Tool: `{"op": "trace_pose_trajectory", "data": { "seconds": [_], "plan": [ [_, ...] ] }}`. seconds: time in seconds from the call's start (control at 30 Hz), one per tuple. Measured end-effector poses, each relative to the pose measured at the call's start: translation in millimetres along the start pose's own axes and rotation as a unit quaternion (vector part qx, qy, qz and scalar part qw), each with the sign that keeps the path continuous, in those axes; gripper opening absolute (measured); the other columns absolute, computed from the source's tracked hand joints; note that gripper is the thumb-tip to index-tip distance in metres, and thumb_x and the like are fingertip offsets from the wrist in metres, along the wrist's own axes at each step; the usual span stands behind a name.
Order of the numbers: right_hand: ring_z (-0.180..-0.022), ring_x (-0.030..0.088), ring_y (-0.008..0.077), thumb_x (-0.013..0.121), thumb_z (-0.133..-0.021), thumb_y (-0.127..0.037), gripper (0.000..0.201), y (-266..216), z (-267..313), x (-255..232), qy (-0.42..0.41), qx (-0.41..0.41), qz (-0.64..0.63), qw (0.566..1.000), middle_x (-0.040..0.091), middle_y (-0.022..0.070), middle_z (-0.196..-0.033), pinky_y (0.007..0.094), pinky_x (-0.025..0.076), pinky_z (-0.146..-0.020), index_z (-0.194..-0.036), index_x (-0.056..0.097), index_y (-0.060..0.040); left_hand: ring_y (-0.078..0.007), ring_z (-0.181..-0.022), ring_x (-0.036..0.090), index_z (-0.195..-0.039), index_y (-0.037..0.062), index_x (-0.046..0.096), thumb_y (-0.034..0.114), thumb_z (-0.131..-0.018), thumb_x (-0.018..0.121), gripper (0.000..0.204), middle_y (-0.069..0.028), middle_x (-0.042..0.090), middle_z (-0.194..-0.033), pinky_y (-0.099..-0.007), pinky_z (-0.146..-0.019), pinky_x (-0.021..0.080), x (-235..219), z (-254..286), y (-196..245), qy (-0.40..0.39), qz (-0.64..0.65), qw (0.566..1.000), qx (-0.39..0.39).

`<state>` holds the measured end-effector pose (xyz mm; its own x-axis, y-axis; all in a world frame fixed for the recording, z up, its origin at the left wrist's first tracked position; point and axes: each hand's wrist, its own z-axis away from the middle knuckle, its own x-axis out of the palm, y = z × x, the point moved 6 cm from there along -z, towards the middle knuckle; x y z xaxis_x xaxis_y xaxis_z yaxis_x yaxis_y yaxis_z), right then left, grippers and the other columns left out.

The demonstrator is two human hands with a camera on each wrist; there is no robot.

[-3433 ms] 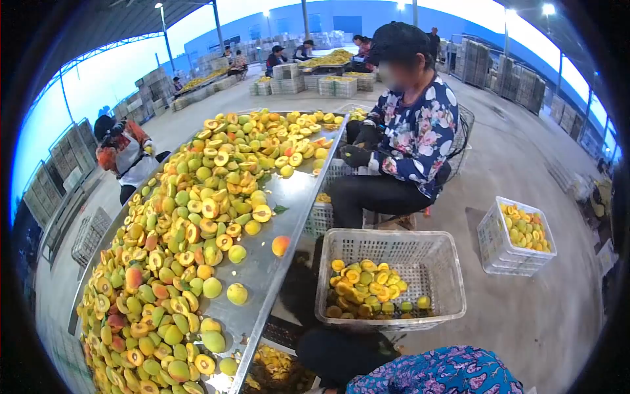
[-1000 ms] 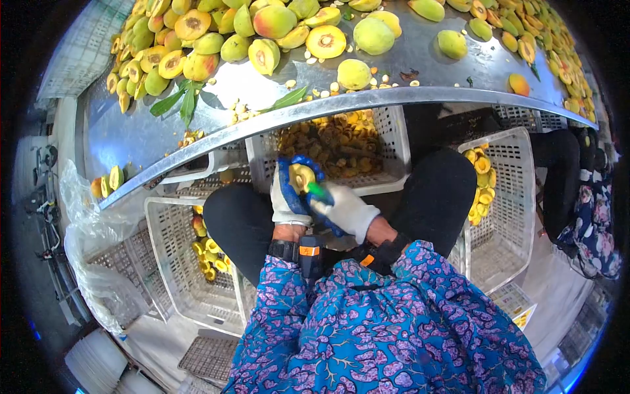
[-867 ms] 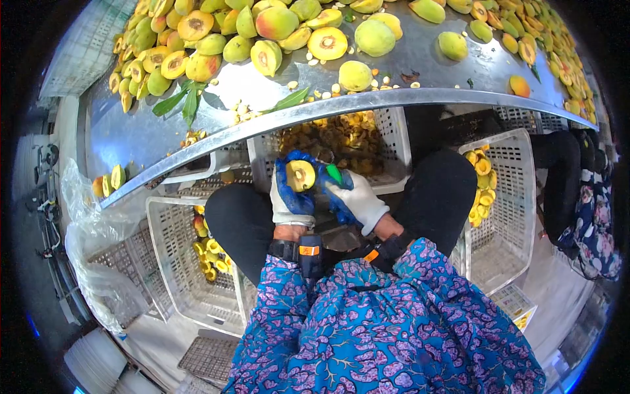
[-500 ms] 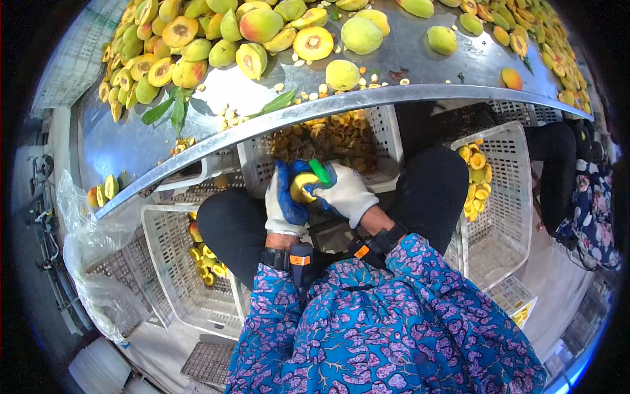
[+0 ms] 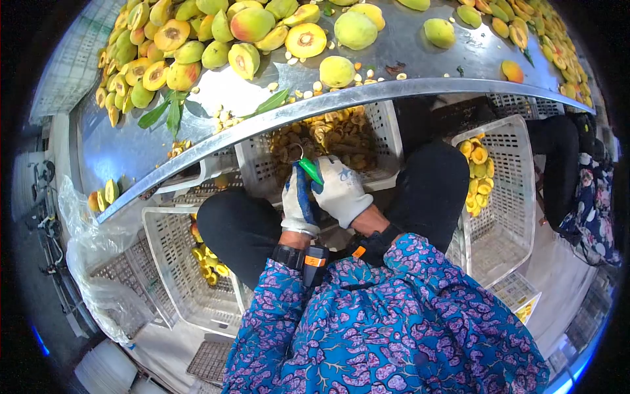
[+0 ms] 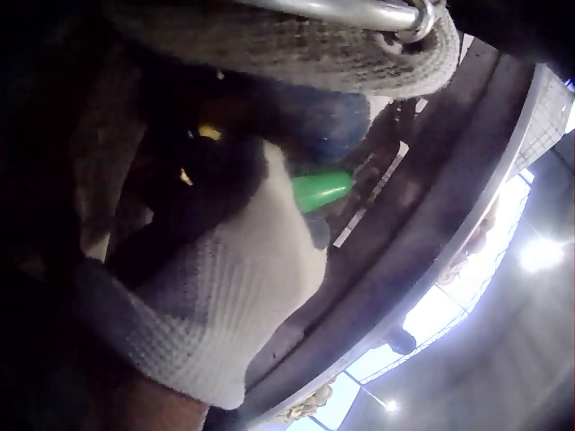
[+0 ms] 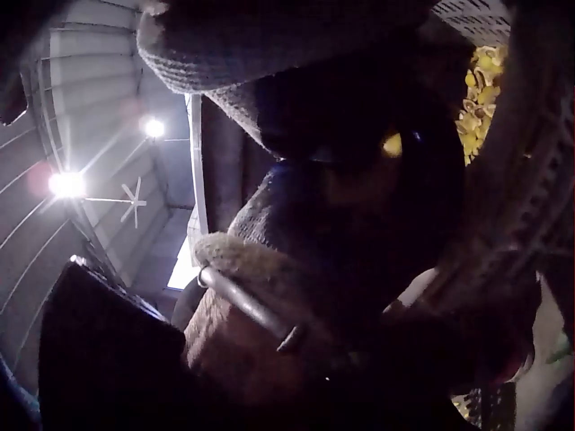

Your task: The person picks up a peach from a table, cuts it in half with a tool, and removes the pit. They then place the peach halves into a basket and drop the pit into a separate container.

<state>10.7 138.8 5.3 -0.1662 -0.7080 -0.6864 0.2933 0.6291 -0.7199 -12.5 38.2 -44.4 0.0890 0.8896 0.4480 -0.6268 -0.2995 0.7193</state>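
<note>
In the head view both hands, in white gloves with blue coating, are together over my lap. My right hand (image 5: 341,192) grips a green-handled tool (image 5: 310,171) whose thin curved metal end points up toward the basket. My left hand (image 5: 298,202) is turned on edge beside it, fingers curled against the right hand. The peach half between them is hidden in the head view; a small yellow patch (image 7: 392,145) shows among the dark gloves in the right wrist view. The left wrist view shows the right glove (image 6: 260,269) and the green handle (image 6: 322,190) jutting past it.
A metal table (image 5: 387,90) heaped with whole and cut peaches (image 5: 249,26) edges the space ahead. Under it, a white basket (image 5: 387,131) holds brownish and yellow scraps. Crates with yellow halves stand left (image 5: 164,262) and right (image 5: 512,197). Another person's leg (image 5: 558,148) is at right.
The head view has swung from the hall down to the lap. Since half a second ago, the left hand has turned inward, hiding the peach half, and the tool's curved end has come into sight.
</note>
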Motion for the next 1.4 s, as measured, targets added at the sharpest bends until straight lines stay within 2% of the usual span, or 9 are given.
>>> {"op": "trace_pose_trajectory", "data": {
  "seconds": [0.13,0.2,0.27,0.4,0.43,0.5,0.67,1.2,1.4],
  "plan": [
    [-0.075,0.057,0.0363,0.065,-0.07,-0.021,0.028,-0.2,-3.1,11.6,-0.012,-0.028,-0.064,0.997,0.057,0.0171,-0.08,0.044,0.045,-0.063,-0.089,0.054,-0.0036,-0.0184,-0.089,0.059,-0.111,0.004,0.056,0.033,-0.093,0.047,0.034,-0.0082,0.061,-0.1,-0.0305,-0.078,0.048,-38.8,-23.2,-43.5,0.04,0.109,0.99,-0.083],
    [-0.074,0.057,0.0357,0.065,-0.071,-0.023,0.027,-1.2,-0.8,8.3,0.0,-0.006,-0.138,0.99,0.057,0.0165,-0.078,0.0436,0.045,-0.062,-0.087,0.055,-0.0037,-0.0223,-0.092,0.058,-0.11,0.0064,0.055,0.039,-0.091,0.047,0.039,-0.0106,0.061,-0.1,-0.0341,-0.081,0.047,-48.3,-34.4,-43.2,-0.037,0.017,0.999,-0.001],
    [-0.073,0.057,0.0353,0.065,-0.073,-0.026,0.027,-1.1,7.4,-8.5,0.036,0.054,-0.233,0.97,0.057,0.0164,-0.077,0.0432,0.045,-0.063,-0.084,0.055,-0.0039,-0.0256,-0.098,0.057,-0.111,0.0046,0.055,0.042,-0.092,0.042,0.044,-0.0119,0.06,-0.107,-0.0379,-0.09,0.044,-6.9,-18.3,1.2,-0.128,0.291,0.946,-0.058],
    [-0.073,0.06,0.037,0.06,-0.08,-0.027,0.029,24.8,6.1,-22.0,-0.125,0.212,-0.062,0.967,0.059,0.0213,-0.077,0.0438,0.047,-0.065,-0.09,0.051,-0.0017,-0.0276,-0.095,0.056,-0.11,0.0068,0.055,0.044,-0.088,0.046,0.044,-0.0124,0.059,-0.103,-0.047,-0.088,0.045,-8.1,-13.2,21.3,0.019,0.28,0.958,-0.052],
    [-0.078,0.061,0.0365,0.056,-0.083,-0.029,0.03,16.9,10.9,-21.3,-0.066,0.143,-0.029,0.987,0.06,0.0222,-0.078,0.0455,0.046,-0.068,-0.089,0.052,-0.0005,-0.0284,-0.095,0.056,-0.11,0.0058,0.055,0.043,-0.089,0.045,0.044,-0.0128,0.059,-0.103,-0.0469,-0.089,0.044,-3.1,-12.4,23.6,-0.004,0.279,0.959,-0.05],
    [-0.085,0.059,0.0371,0.055,-0.083,-0.031,0.033,1.7,14.0,-23.4,-0.132,0.126,-0.084,0.98,0.059,0.0247,-0.087,0.0456,0.045,-0.074,-0.093,0.053,0.0001,-0.03,-0.098,0.055,-0.113,0.003,0.053,0.039,-0.09,0.044,0.044,-0.0137,0.058,-0.103,-0.0477,-0.093,0.041,5.3,-14.8,29.5,-0.093,0.252,0.963,0.005],
    [-0.084,0.057,0.0405,0.054,-0.083,-0.03,0.031,-17.7,23.7,-22.9,-0.133,0.039,-0.1,0.985,0.06,0.0233,-0.085,0.0451,0.045,-0.072,-0.094,0.055,-0.0006,-0.0313,-0.099,0.056,-0.115,0.0011,0.052,0.034,-0.09,0.044,0.042,-0.0152,0.058,-0.106,-0.0479,-0.09,0.043,6.3,-9.2,26.7,-0.073,0.267,0.961,-0.005],
    [-0.084,0.058,0.0407,0.054,-0.085,-0.033,0.034,-5.8,35.6,18.4,-0.221,0.027,-0.038,0.974,0.061,0.0231,-0.084,0.0468,0.045,-0.073,-0.099,0.051,-0.0027,-0.0258,-0.084,0.06,-0.098,0.0041,0.057,0.036,-0.093,0.045,0.035,-0.0101,0.061,-0.093,-0.0407,-0.077,0.051,-0.3,-10.0,20.4,-0.051,0.255,0.965,-0.045],
    [-0.089,0.054,0.0427,0.054,-0.085,-0.03,0.033,1.7,41.6,30.5,-0.236,0.101,-0.079,0.963,0.058,0.0238,-0.095,0.0476,0.042,-0.077,-0.1,0.053,-0.0011,-0.0224,-0.07,0.06,-0.088,0.0035,0.057,0.035,-0.093,0.047,0.033,-0.0098,0.06,-0.078,-0.0339,-0.065,0.051,-12.6,-14.7,14.3,-0.008,0.177,0.983,-0.04]
  ]
}}
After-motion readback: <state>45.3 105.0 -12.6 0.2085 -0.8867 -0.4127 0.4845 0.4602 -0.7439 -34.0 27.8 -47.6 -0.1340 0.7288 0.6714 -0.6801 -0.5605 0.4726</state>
